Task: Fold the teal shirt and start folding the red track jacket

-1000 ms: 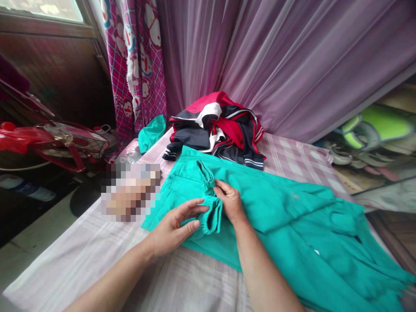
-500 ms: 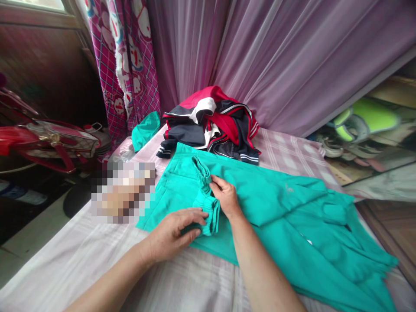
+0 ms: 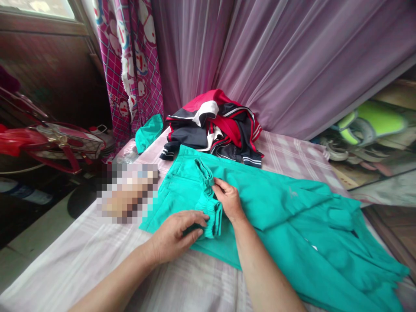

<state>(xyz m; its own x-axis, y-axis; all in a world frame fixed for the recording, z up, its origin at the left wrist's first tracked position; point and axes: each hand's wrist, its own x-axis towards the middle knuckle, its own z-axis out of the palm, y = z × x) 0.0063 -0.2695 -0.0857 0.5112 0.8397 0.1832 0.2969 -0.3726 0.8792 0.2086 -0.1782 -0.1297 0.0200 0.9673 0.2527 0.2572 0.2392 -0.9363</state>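
A green jacket (image 3: 276,203) lies spread over the bed, its two gathered elastic cuffs folded in near its left end. My left hand (image 3: 177,236) curves over the lower cuff (image 3: 213,219), fingertips and thumb closed about its near-left side. Between thumb and fingers, my right hand (image 3: 229,199) pinches the edge of the upper cuff (image 3: 204,175). The fabric pinched under the right fingertips is partly hidden. Flat under both cuffs lies the jacket's body.
Behind the jacket is a heap of red, navy and white clothing (image 3: 214,121). A blurred-out item (image 3: 128,193) lies left on the checked bedsheet (image 3: 107,255). Small green cloth (image 3: 149,133) rests at the far left corner. Purple curtains hang behind; shoes (image 3: 338,147) sit on a shelf at right.
The whole view has shifted slightly, so everything appears a little further right and lower. Both hands keep their places at the cuffs.
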